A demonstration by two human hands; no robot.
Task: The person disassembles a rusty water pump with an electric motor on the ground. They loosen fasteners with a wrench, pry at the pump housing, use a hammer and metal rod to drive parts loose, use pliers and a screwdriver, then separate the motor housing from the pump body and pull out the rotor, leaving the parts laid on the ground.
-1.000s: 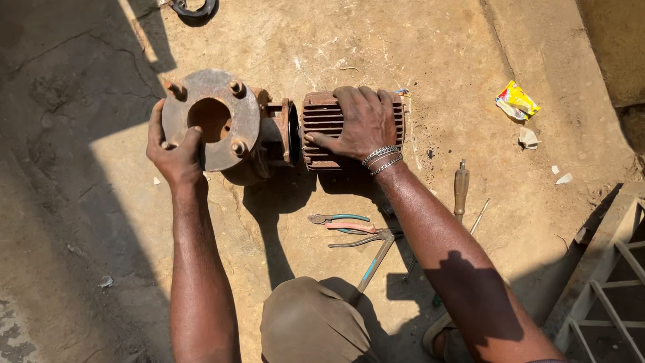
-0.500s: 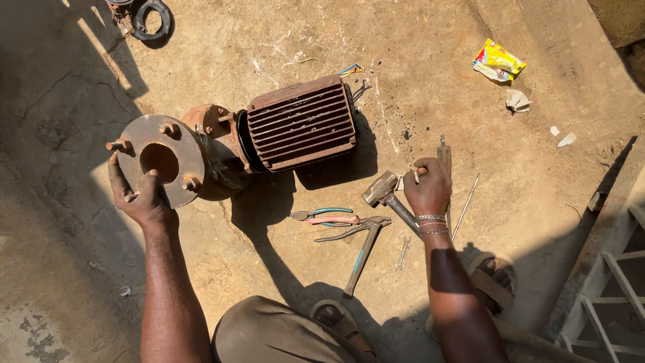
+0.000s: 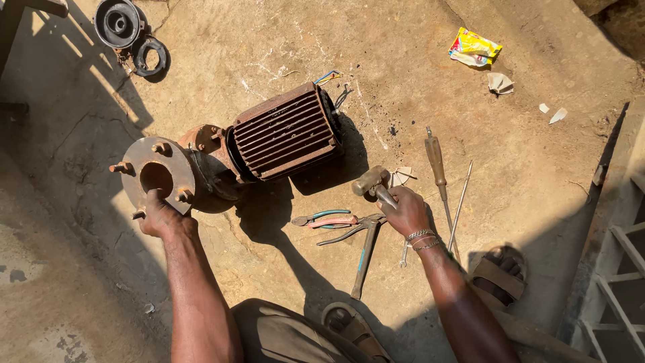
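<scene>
A rusty finned motor (image 3: pixel 285 131) lies on the concrete ground, joined to a round rusty flange (image 3: pixel 156 176) with several bolts sticking out. My left hand (image 3: pixel 161 216) grips the flange's lower rim. My right hand (image 3: pixel 405 210) is closed around the handle of a hammer (image 3: pixel 371 181), whose head is raised just above the ground, right of the motor. Pliers with pale handles (image 3: pixel 324 218) and a longer plier-like tool (image 3: pixel 365 252) lie between my arms.
A wooden-handled screwdriver (image 3: pixel 435 158) and a thin metal rod (image 3: pixel 460 205) lie right of my hammer hand. Black round parts (image 3: pixel 127 30) sit at top left. A yellow wrapper (image 3: pixel 474 48) and paper scraps lie top right. A metal grate (image 3: pixel 621 269) borders the right.
My right hand left the motor's top, went down to the tools and picked up the hammer. My left hand stayed on the flange. The view shifted.
</scene>
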